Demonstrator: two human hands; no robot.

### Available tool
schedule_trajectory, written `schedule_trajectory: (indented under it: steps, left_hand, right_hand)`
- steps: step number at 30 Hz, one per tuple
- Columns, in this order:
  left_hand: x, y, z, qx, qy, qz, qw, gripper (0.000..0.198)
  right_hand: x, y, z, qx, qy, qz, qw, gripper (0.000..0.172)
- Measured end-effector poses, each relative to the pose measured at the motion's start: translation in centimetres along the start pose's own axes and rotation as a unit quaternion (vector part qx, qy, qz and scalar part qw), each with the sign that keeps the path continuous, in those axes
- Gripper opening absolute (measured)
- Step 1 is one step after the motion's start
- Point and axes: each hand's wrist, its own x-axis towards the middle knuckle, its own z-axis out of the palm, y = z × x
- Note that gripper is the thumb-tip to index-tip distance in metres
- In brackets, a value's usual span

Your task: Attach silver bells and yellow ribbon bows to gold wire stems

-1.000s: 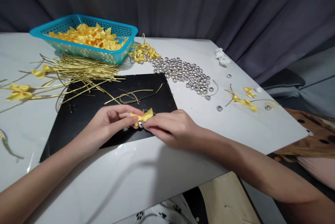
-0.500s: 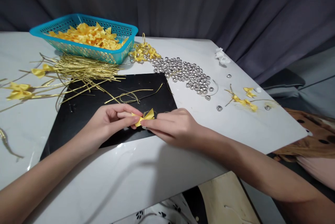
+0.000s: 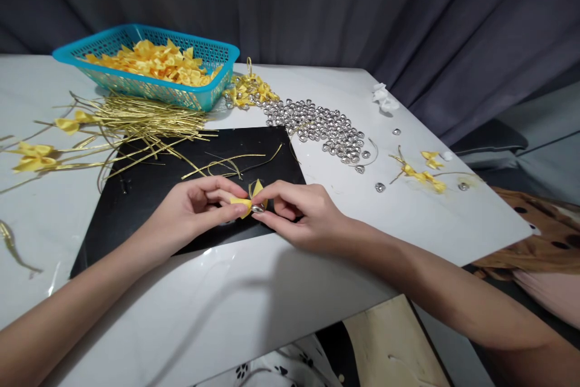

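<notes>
My left hand (image 3: 199, 206) pinches one wing of a small yellow ribbon bow (image 3: 240, 202) between thumb and fingers, above the black mat (image 3: 149, 200). At the bow's middle sits a shiny silver bead (image 3: 258, 208). The thumb and forefinger of my right hand (image 3: 303, 209) are closed on that bead, from above and below. Behind them the bow's other wing points up, with a thin gold loop beside it. Whether the bead is fastened to the bow, I cannot tell.
A blue basket (image 3: 217, 82) of yellow bows stands at the back left, behind a bundle of gold twist ties (image 3: 145, 115). Silver beads (image 3: 317, 124) lie in a heap at centre back. Tied bows (image 3: 423, 175) and crumpled white tissue (image 3: 384, 97) lie on the right.
My right fingers have shifted from lying over the bow to a pinch at its middle, and the silver bead now shows. My left hand has hardly moved.
</notes>
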Motion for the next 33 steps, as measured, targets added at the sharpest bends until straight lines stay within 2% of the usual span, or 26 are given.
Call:
schedule_trajectory:
  steps: [5,9,13,16,20,25,27,30,33]
  left_hand:
    - [0.0,0.4,0.3,0.029,0.01,-0.007,1.0,0.015]
    - [0.0,0.5,0.5,0.065,0.002,0.006,0.998,0.016]
    - [-0.2,0.1,0.7,0.109,0.016,0.053,0.993,0.016]
    - [-0.3,-0.1,0.8,0.1,0.02,0.083,0.991,0.014]
    - [-0.1,0.0,0.9,0.066,0.03,0.087,0.994,0.01]
    - [-0.1,-0.2,0.6,0.028,0.036,0.085,0.995,0.005]
    - [-0.2,-0.3,0.4,0.015,0.027,0.093,0.995,0.009]
    - [-0.4,-0.4,0.5,0.032,0.01,0.099,0.995,0.022]
    - [-0.5,-0.2,0.7,0.07,0.019,0.088,0.993,0.014]
  right_hand:
    - [0.0,0.0,-0.1,0.025,-0.018,0.035,0.999,0.012]
    - [0.3,-0.2,-0.2,0.091,-0.035,0.132,0.987,0.012]
    - [1.0,-0.3,-0.3,0.202,-0.055,0.278,0.938,0.017]
    - [1.4,-0.4,-0.5,0.249,-0.069,0.333,0.907,0.018]
    - [1.6,-0.5,-0.6,0.231,-0.07,0.358,0.902,0.017]
    - [1.5,-0.6,-0.7,0.206,-0.06,0.335,0.917,0.018]
    - [1.7,-0.5,-1.0,0.234,-0.06,0.352,0.904,0.018]
    - [1.8,-0.4,-1.3,0.31,-0.076,0.377,0.87,0.021]
    - [1.8,-0.4,-1.2,0.371,-0.095,0.389,0.838,0.024]
